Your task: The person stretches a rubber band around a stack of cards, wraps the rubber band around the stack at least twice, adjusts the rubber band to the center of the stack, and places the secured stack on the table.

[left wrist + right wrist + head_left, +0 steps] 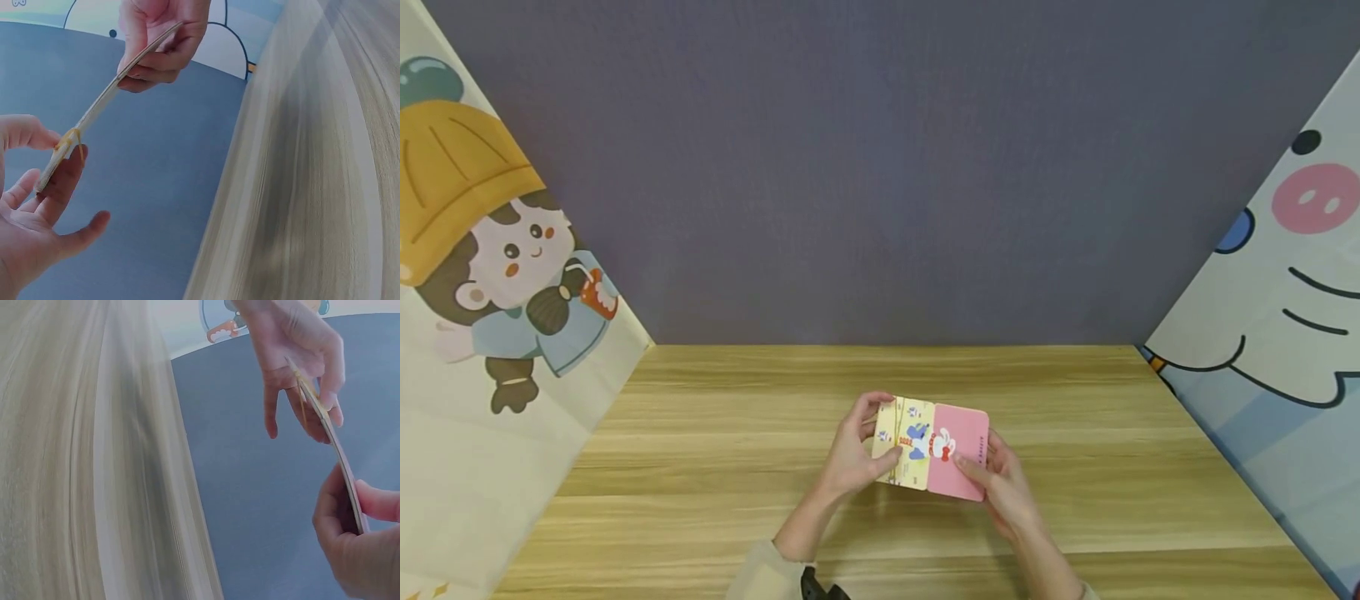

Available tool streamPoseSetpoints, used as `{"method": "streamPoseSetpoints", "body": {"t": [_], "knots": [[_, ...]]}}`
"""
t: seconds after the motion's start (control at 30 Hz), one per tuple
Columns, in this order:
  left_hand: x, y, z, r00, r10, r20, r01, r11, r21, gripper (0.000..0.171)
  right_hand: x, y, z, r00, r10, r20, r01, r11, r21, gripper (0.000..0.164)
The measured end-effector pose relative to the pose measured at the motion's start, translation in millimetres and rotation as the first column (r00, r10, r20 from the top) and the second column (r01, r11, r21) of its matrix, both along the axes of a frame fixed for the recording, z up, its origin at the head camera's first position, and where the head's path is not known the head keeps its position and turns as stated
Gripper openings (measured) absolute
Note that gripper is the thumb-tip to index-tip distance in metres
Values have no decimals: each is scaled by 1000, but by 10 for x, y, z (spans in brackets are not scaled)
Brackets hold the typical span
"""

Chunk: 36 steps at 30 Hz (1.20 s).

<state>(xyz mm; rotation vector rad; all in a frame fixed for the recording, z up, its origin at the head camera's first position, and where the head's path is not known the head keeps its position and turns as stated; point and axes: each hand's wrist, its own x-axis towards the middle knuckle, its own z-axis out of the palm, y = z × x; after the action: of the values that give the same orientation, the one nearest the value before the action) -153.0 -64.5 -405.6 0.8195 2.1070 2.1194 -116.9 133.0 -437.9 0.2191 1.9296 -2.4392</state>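
Note:
Both hands hold a small thin notebook (962, 425), spread flat above the table. Its left half is yellow with blue and red cartoon figures; the right half is pink with a white rabbit. A yellow elastic band (897, 417) runs round the yellow half. My left hand (853, 462) pinches that half, thumb on the near face and fingers behind. On the pink half, my right hand (1003, 487) grips the outer side with its thumb in front. Both wrist views catch the notebook (103, 100) nearly edge-on, slightly bowed in the right wrist view.
A wood-grain table (715, 433) spreads beneath the hands. Behind it rises a dark grey-blue panel (880, 183). Cartoon-printed panels stand at the left (445, 450) and right (1285, 350). A black device (820, 587) shows at the left sleeve.

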Motion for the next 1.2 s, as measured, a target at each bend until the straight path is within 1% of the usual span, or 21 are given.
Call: {"method": "streamPoseSetpoints", "body": {"t": [0.13,0.3,0.43,0.53,0.6,0.73,0.83,0.93,1.0,1.1,1.2], "knots": [[-1,-4,-1,1000,-11,18,10,1000,26,63,2,2,1,1000,3,-30,-4,1000,-25,61],[0,-23,1,998,-14,58,13,1000,29,65,-7,38,5,998,42,-52,-43,999,-31,60],[3,-41,-5,995,-17,100,13,999,37,66,-23,77,15,994,88,-60,-89,996,-14,56],[5,-58,-13,993,-32,111,27,998,47,66,-33,110,17,991,109,-77,-107,994,22,54],[7,-69,-15,994,-35,107,31,999,43,66,-41,131,16,990,107,-92,-102,993,57,51],[11,-83,-20,995,-36,94,34,999,26,66,-58,156,15,991,78,-109,-64,990,127,42],[16,-90,-21,995,-45,91,43,999,22,66,-71,161,18,992,65,-104,-49,987,151,38],[14,-97,-33,996,-51,79,49,999,19,66,-83,161,19,994,61,-96,-44,985,164,37],[7,-102,-57,996,-55,71,53,998,24,66,-89,161,16,994,60,-91,-44,984,172,36],[-30,-107,-148,994,-75,84,72,996,44,67,-91,165,10,993,69,-97,-51,982,182,35],[-66,-110,-246,990,-98,99,91,993,78,69,-84,169,2,988,90,-121,-67,981,184,35]]}}
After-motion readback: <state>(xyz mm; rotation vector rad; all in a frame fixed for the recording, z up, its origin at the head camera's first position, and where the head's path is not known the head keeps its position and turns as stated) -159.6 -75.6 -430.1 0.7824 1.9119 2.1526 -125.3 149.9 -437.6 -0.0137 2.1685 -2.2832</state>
